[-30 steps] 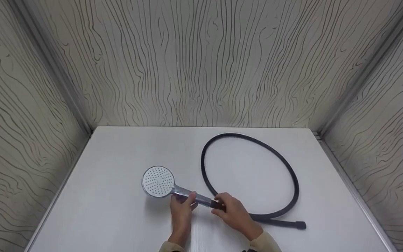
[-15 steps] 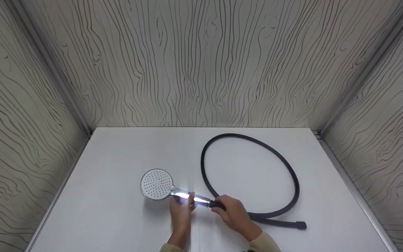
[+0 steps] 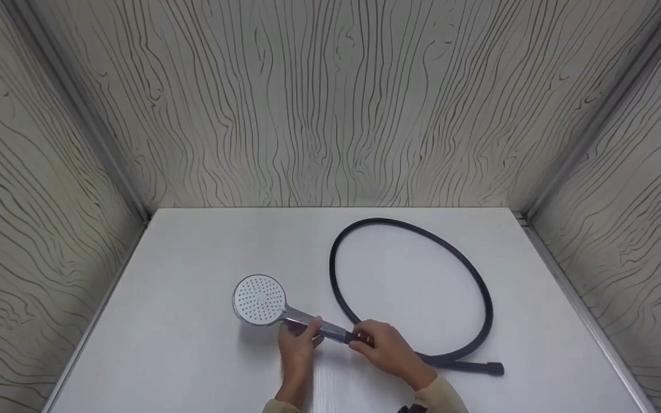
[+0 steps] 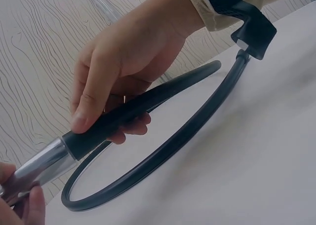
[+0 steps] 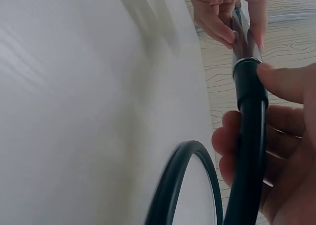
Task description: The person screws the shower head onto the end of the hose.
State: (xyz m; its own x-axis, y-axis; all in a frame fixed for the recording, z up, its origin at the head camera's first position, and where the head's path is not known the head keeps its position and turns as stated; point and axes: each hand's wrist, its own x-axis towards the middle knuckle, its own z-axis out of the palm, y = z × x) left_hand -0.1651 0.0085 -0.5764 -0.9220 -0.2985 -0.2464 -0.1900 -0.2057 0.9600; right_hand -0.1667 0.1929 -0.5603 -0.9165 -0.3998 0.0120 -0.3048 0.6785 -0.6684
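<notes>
A chrome shower head (image 3: 259, 299) with a white dotted spray face points up at the left of the table's middle. My left hand (image 3: 297, 347) grips its chrome handle (image 3: 330, 331), thumb on top. My right hand (image 3: 385, 347) holds the end of a black shower hose (image 3: 482, 287), whose collar (image 5: 251, 82) meets the handle's end in the right wrist view. The thumb lies on the collar and the fingers curl under the hose. In the left wrist view the collar sits flush against the chrome handle (image 4: 42, 166).
The hose loops over the right half of the white table (image 3: 193, 246), its free end (image 3: 495, 369) lying to the right of my right hand. Wood-grain panels (image 3: 330, 103) stand behind and at both sides, with metal rails (image 3: 583, 115) at the corners.
The right hand's fingers have shifted on the hose collar, and its wrist has moved slightly right. The hose's lower part has shifted a little. The shower head dipped, then came back up slightly.
</notes>
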